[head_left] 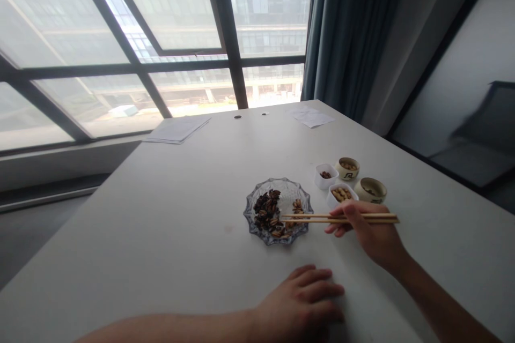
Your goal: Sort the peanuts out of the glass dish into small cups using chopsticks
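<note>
Wooden chopsticks (314, 218) are gripped in my right hand (368, 230), their tips over a scalloped glass dish (250, 225). Dark dried pieces (266, 209) fill the dish's left side, and brown striped nuts or seeds (296, 209) lie along its right and front. Whether the tips pinch a piece is too small to tell. My left hand (308, 297) rests on the table in front of the dish, fingers apart, holding nothing. Just beyond my right hand stand a white cup of light-brown nuts (341, 194) and a cream ceramic cup (370, 191) with a little inside.
Behind these are a white cup with dark-red pieces (325, 176) and a cream cup with a dark character (347, 169), holding light-brown pieces. Papers (179, 129) lie at the white table's far left, with more sheets (311, 116) at the back right. Windows and a curtain (346, 37) stand beyond.
</note>
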Available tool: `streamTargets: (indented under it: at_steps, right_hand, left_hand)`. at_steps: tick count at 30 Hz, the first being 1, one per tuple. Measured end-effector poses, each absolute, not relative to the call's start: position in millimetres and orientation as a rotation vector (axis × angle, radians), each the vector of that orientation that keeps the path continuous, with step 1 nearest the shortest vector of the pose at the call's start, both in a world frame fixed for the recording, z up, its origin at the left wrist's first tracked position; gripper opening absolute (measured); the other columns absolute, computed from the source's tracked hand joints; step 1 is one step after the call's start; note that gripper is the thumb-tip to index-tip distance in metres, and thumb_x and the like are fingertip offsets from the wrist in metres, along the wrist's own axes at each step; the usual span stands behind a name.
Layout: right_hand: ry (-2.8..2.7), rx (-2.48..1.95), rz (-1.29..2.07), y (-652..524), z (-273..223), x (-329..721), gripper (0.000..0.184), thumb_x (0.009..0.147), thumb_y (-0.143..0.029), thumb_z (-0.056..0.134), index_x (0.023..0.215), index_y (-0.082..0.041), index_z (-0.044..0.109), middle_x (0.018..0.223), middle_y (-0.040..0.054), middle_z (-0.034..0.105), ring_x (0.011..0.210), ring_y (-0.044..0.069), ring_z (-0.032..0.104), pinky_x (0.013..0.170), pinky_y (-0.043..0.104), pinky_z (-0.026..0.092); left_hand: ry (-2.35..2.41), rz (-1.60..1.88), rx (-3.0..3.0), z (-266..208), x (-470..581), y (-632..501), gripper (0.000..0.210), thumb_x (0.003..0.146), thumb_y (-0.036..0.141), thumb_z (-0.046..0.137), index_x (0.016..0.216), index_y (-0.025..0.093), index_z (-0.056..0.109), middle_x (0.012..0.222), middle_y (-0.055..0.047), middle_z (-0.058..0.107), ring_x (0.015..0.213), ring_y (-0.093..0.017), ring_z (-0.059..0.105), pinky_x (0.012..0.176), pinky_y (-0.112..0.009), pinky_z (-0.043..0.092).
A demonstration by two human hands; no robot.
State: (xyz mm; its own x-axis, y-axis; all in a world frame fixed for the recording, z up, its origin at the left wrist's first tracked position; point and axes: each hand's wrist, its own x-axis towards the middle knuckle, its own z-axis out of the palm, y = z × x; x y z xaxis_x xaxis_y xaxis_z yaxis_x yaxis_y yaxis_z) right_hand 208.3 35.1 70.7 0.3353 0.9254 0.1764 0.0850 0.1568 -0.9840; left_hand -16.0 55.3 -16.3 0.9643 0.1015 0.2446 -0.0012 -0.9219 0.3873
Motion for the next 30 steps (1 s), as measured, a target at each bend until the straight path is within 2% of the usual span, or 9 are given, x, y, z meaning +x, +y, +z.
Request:
streamTargets:
  at_steps: [11, 18, 23, 30]
  right_hand:
    - [-0.988, -1.291, 0.761, 37, 59, 195, 0.058, 0.087, -0.073, 0.072, 0.077, -0.016, 0.081, 0.064, 0.0102, 0.078, 0.053, 0.021, 0.077, 0.052, 0.027, 0.065]
    - [-0.928, -1.279, 0.511, 42, 62, 223, 0.053, 0.097, -0.063, 0.068, 0.082, -0.014, 0.081, 0.068, 0.0110, 0.080, 0.056, 0.022, 0.079, 0.054, 0.027, 0.067]
    - [-0.756, -1.238, 0.246, 50, 64, 254, 0.051, 0.098, -0.060, 0.068, 0.083, -0.013, 0.080, 0.071, 0.0097, 0.080, 0.059, 0.021, 0.079, 0.058, 0.026, 0.068]
    - [-0.708, -1.251, 0.183, 55, 63, 264, 0.052, 0.100, -0.061, 0.064, 0.084, -0.012, 0.077, 0.073, 0.0104, 0.080, 0.059, 0.020, 0.079, 0.058, 0.026, 0.068]
  left_hand:
    - [0.063, 0.350, 2.736, -17, -16, 56, 0.022, 0.109, 0.039, 0.058, 0.125, 0.026, 0.066, 0.154, 0.000, 0.062, 0.152, -0.023, 0.047, 0.129, -0.039, 0.032]
    - [0.064, 0.381, 2.728, -20, -16, 56, 0.024, 0.111, 0.043, 0.054, 0.124, 0.027, 0.067, 0.153, 0.002, 0.062, 0.151, -0.022, 0.048, 0.129, -0.038, 0.033]
    - [0.071, 0.386, 2.714, -20, -16, 56, 0.023, 0.111, 0.040, 0.054, 0.124, 0.027, 0.067, 0.153, 0.001, 0.063, 0.151, -0.022, 0.048, 0.130, -0.037, 0.032]
    - [0.062, 0.391, 2.718, -18, -16, 56, 0.024, 0.111, 0.042, 0.052, 0.123, 0.027, 0.067, 0.152, 0.001, 0.063, 0.151, -0.021, 0.049, 0.129, -0.037, 0.033]
